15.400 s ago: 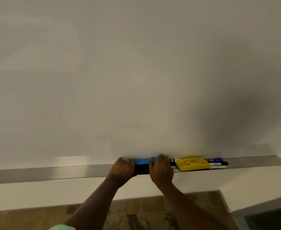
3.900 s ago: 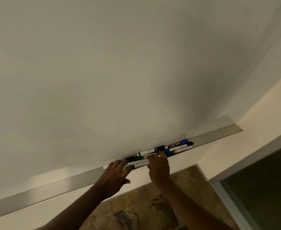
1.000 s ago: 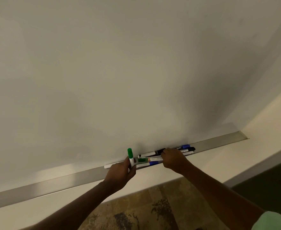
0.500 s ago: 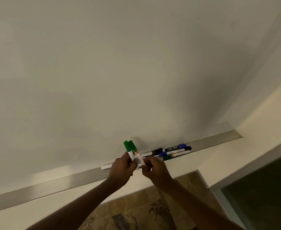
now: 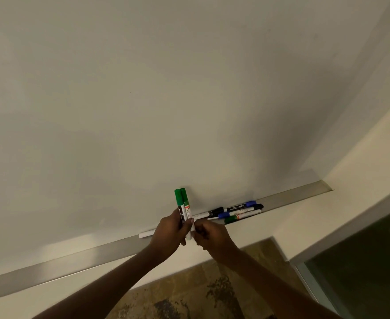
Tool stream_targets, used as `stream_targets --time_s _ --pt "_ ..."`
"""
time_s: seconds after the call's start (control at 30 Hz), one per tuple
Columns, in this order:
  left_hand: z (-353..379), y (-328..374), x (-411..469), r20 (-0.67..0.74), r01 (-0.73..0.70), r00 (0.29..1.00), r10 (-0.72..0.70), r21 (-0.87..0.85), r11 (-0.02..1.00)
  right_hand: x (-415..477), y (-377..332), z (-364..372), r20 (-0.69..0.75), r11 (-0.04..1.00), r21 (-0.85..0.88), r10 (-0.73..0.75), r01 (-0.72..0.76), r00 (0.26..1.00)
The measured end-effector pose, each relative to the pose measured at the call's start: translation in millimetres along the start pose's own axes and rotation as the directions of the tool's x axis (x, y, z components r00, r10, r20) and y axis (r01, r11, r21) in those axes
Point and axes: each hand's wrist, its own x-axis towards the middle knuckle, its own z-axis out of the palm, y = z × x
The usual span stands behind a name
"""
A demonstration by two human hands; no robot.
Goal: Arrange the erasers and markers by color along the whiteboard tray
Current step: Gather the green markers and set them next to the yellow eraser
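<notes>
My left hand (image 5: 173,231) grips two green-capped markers (image 5: 182,203) upright, side by side, caps up, in front of the whiteboard. My right hand (image 5: 209,236) touches the lower ends of those markers with its fingertips. On the metal whiteboard tray (image 5: 74,256) to the right lie several markers: a black-capped one (image 5: 214,212), a blue-capped one (image 5: 241,206), another black-capped one (image 5: 251,208), a second blue one (image 5: 226,214) and a green one (image 5: 235,218). A white marker end (image 5: 146,234) sticks out left of my left hand. No eraser is in view.
The whiteboard (image 5: 166,100) fills most of the view. The tray ends at the right near a cream wall corner (image 5: 327,187). A dark glass panel (image 5: 362,261) is at the lower right, and patterned brown floor (image 5: 200,284) lies below.
The two green markers have been squared up side by side and upright in my left hand; my right hand stays at their lower ends. The markers on the tray have not moved.
</notes>
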Motion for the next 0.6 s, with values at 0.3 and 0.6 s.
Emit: stream_targets --time_s 0.3,0.6 --pt "-3 8 5 0.061 -0.022 0.998 0.013 0.142 0.990 16 56 -95 -0.293 0.843 -0.466 0.142 -0.271 0.946" --pt "-7 9 5 0.061 0.007 0.998 -0.018 0.164 0.986 12 97 -150 -0.319 0.385 -0.794 0.393 -0.469 0.862"
